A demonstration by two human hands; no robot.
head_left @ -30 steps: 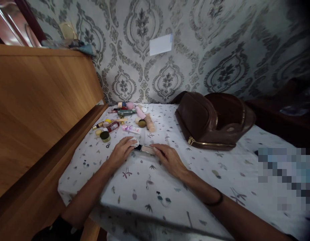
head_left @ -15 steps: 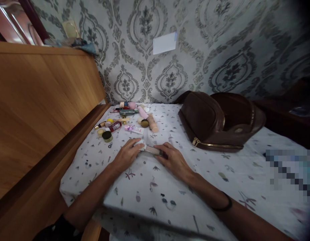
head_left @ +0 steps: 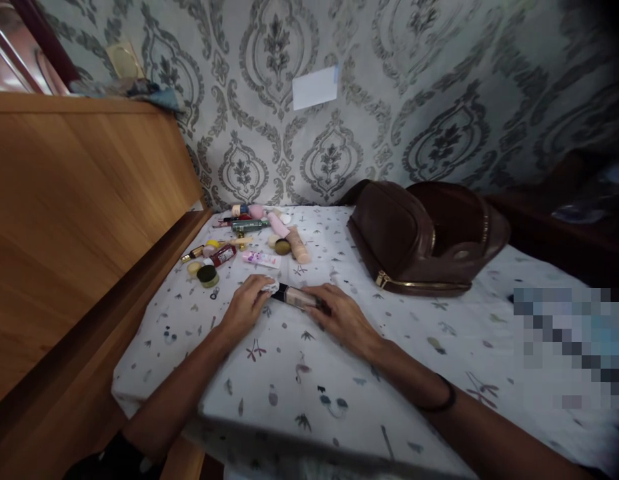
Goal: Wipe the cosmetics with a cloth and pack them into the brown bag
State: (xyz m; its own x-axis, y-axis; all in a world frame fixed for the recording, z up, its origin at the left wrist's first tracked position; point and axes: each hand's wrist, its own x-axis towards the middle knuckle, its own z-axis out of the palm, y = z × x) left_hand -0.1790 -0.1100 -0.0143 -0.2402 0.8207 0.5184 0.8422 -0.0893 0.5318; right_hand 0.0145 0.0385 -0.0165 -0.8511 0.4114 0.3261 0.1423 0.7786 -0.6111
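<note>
Black at one end and beige along its middle, a slim glossy cosmetic tube (head_left: 297,298) was held left of the brown leather bag (head_left: 394,233). The left hand's (head_left: 243,307) fingers pinched a crumpled white wad (head_left: 272,287) against the black end; the right hand's (head_left: 342,320) fingers closed around the other. Its slick sides might slip if the right grip loosened under the wad's push, perhaps knocking the dark-lidded round jar (head_left: 208,276), farther left of the bag.

Before me I see a pale wall (head_left: 384,120) with dark damask medallions and a blank white card (head_left: 315,88) on it. To my left, a wooden panel (head_left: 84,180) rises beside the cloth-covered table (head_left: 269,373).
</note>
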